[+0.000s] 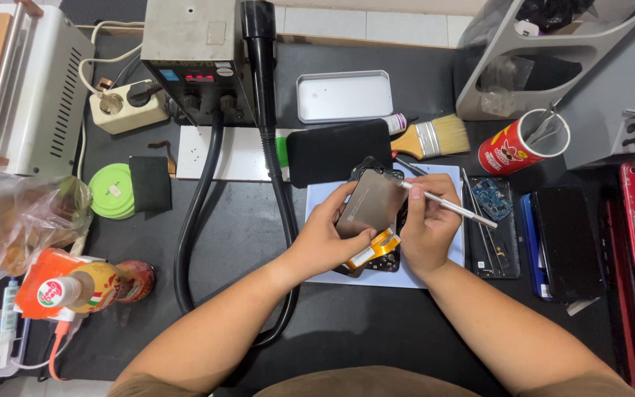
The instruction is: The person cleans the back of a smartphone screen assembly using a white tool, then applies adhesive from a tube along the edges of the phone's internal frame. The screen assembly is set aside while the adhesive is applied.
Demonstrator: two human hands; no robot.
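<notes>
My left hand (325, 235) is clamped on a thin grey metal plate (370, 202), fingers curled over its near edge and thumb under it, tilting it up off the dark phone body (387, 259) that lies beneath both hands on a pale blue mat (435, 272). My right hand (426, 231) is closed round a slim silver tool (450, 206), held like a pen, its tip touching the plate's far corner just beyond my fingers.

As I judge it, the job is partway through: the phone is already opened and the plate stands lifted clear at one side, but an orange flex ribbon (376, 248) runs from under the plate toward the body between my hands, so the two parts look joined there. Whether any screws remain I cannot tell — my hands hide most of the body.

The plate looks flat and matt, with no dent that I can see; the ribbon bends in a loose curve and shows gold contacts.

To the right of my right hand lies a stripped phone frame with a blue circuit board (491, 198), and further right more dark phones (569, 242). Beyond my hands sit a black case (336, 151), a flat brush (435, 136) and a red cup of tools (522, 143). A black hose (277, 176) from the station runs past my left wrist across the worktop (229, 220).
</notes>
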